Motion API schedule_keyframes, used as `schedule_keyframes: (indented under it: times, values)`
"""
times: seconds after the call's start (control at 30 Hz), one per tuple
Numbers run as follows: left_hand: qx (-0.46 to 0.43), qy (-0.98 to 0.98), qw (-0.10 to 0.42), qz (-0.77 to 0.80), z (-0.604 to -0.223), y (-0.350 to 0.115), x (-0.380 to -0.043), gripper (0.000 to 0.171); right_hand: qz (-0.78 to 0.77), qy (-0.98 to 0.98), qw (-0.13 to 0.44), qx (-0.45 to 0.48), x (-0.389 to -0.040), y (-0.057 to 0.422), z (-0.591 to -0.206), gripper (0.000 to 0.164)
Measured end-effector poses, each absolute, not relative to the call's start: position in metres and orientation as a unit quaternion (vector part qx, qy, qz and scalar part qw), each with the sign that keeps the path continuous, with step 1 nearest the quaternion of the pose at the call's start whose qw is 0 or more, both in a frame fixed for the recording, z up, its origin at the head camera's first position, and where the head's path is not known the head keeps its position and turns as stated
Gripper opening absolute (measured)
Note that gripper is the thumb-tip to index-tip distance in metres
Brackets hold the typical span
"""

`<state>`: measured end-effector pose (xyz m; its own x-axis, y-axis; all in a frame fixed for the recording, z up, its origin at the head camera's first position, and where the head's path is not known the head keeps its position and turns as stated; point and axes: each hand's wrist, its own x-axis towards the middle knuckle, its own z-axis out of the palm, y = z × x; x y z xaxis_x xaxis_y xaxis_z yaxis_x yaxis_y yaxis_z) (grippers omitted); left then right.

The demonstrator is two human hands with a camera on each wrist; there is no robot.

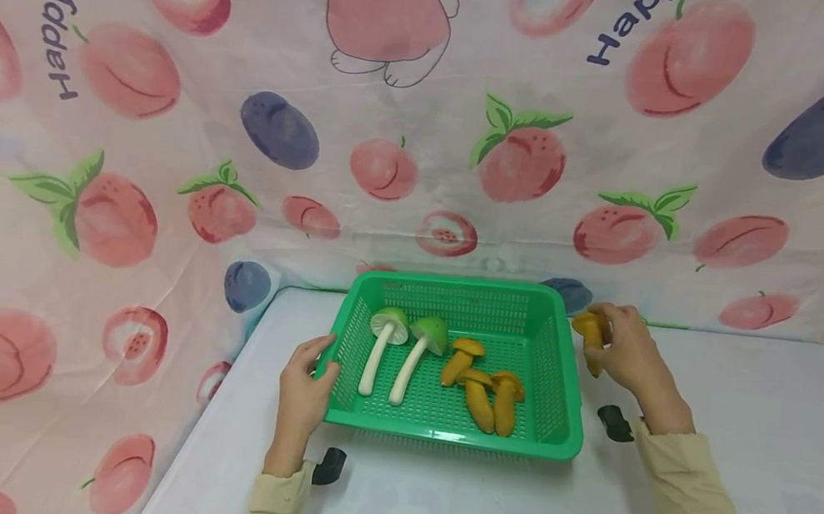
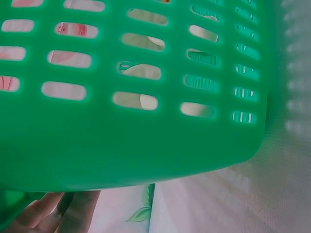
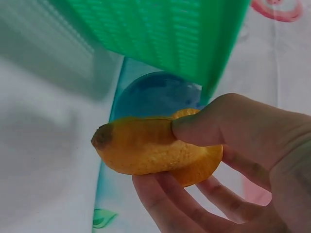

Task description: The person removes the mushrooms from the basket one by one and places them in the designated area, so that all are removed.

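Note:
In the head view a green plastic basket [image 1: 449, 437] holds two green-capped mushrooms with long white stems [image 1: 408, 370] and several yellow-brown mushrooms [image 1: 478, 402]. My left hand [image 1: 305, 392] grips the basket's left rim, thumb over the edge; some of its fingers [image 2: 80, 211] show beyond the rim in the left wrist view. Just outside the right wall, my right hand [image 1: 631, 355] pinches another yellow-brown mushroom [image 3: 146, 145] between thumb and fingers. Its stem end points away from the palm, and the cap is partly hidden behind the thumb.
The basket stands on a white table [image 1: 445, 512] near its back edge. Behind hangs a fruit-printed cloth [image 1: 410, 131], which also covers the left side. Black wrist-camera parts [image 1: 330, 466] sit beside both wrists.

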<state>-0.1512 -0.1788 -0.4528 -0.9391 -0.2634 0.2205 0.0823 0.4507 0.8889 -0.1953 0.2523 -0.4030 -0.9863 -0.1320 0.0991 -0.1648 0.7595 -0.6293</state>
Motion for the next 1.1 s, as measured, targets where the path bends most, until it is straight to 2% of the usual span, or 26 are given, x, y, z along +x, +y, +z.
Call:
schedule_keyframes:
  times: [0.77, 1.1]
  values:
    - [0.052, -0.837, 0.169, -0.517, -0.454, -0.179, -0.152, 0.042, 0.306, -0.951, 0.014, 0.054, -0.212, 0.274, -0.453, 0.052]
    - [0.05, -0.837, 0.172, -0.518, -0.455, -0.179, -0.152, 0.041, 0.309, -0.95, -0.013, 0.042, -0.218, 0.282, -0.47, 0.052]
